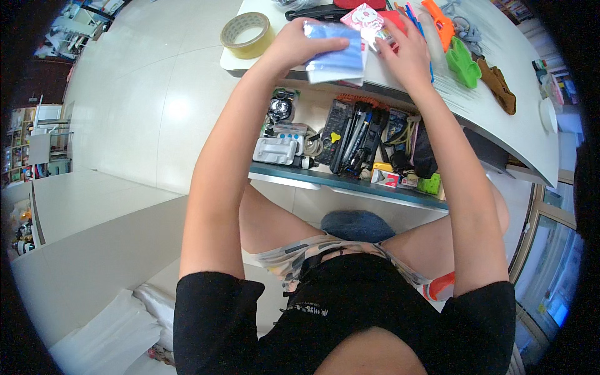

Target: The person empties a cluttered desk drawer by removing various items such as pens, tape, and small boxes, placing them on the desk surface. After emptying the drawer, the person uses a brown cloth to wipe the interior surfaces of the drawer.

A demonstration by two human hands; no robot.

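Observation:
My left hand point(300, 47) grips a blurred stack of flat blue and white packets point(333, 54), its thumb across the top, above the table's front edge. Just right of it, my right hand point(405, 51) has its thumb and fingers at a pink card packet with a cartoon rabbit point(368, 21); whether they grip it is hard to tell. A red item lies partly hidden behind that hand. Beside the left hand, a wide roll of yellowish packing tape point(248, 35) lies at the table's corner.
Below the white table point(511, 70) stands a pulled-out drawer point(290, 172) holding a remote control point(337, 124), pens, cables and small boxes. Farther right on the table are an orange plastic piece point(440, 23), a green plastic mould point(462, 63), brown fabric point(498, 86) and a white bowl point(548, 116).

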